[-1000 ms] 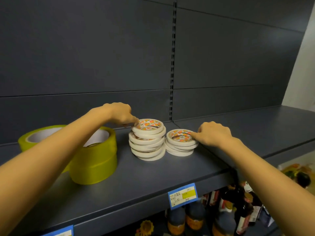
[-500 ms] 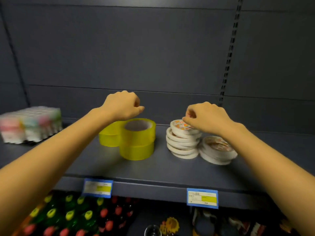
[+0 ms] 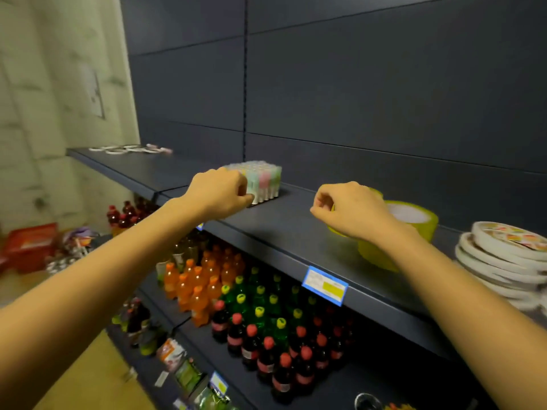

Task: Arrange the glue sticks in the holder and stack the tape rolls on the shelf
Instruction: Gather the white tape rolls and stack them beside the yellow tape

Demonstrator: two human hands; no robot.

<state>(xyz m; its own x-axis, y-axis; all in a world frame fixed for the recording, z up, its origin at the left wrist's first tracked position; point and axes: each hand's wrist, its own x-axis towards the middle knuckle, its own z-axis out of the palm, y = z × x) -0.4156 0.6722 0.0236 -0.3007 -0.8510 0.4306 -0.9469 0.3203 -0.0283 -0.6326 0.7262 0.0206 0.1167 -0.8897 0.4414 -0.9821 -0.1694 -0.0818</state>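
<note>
A block of pastel glue sticks [image 3: 263, 180] stands upright in a dark holder on the grey shelf [image 3: 284, 229]. My left hand [image 3: 220, 192] hovers right in front of it, fingers curled, nothing visibly held. My right hand [image 3: 350, 213] is loosely curled above the shelf, in front of the yellow tape rolls [image 3: 411, 220]. A stack of white tape rolls [image 3: 503, 255] sits at the far right edge. Several loose thin tape rolls [image 3: 130, 149] lie on the far left part of the shelf.
Below the shelf stand rows of orange, green and dark bottles [image 3: 254, 306]. A blue price tag [image 3: 325, 286] hangs on the shelf's front edge. A red box [image 3: 29, 244] lies on the floor at left, beside a pale wall [image 3: 44, 99].
The view has swung left. Both hands left the white tape stacks and moved left; my left hand is now at the glue sticks, my right in front of the yellow rolls.
</note>
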